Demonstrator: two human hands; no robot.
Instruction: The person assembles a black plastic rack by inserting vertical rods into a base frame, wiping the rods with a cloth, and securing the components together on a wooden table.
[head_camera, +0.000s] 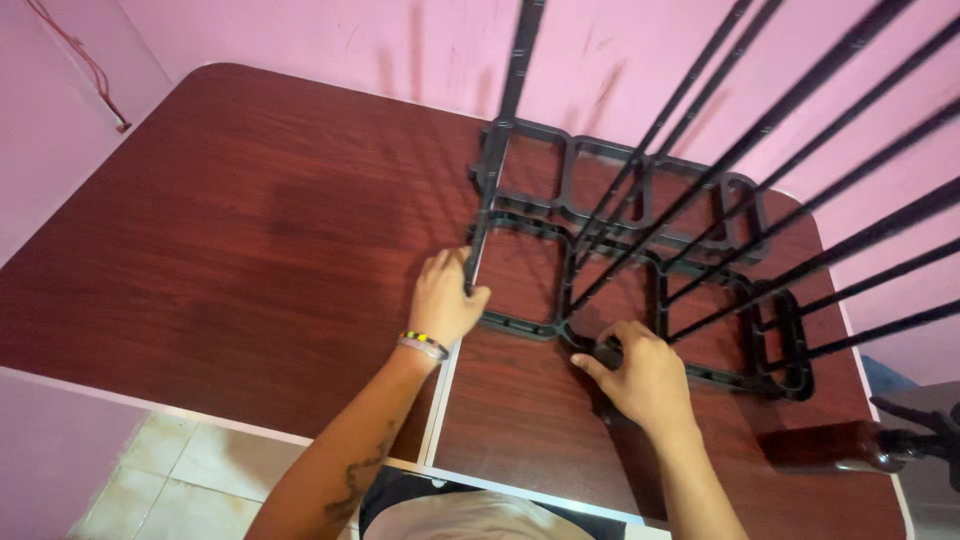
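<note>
Wooden table (250, 230) bears black frame (640, 300), gripped by both hands.

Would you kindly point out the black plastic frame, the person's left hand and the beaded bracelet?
black plastic frame (522, 327): head view, its near-left edge on the table.
left hand (445, 300): head view, back of the hand, fingers around a black rod.
beaded bracelet (424, 342): head view, band at the left wrist.

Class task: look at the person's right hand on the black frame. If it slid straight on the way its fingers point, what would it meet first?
The right hand points up-left along the black plastic frame. It would probably first meet the slanted black rod rising from the frame just ahead; depth there is unclear.
</note>
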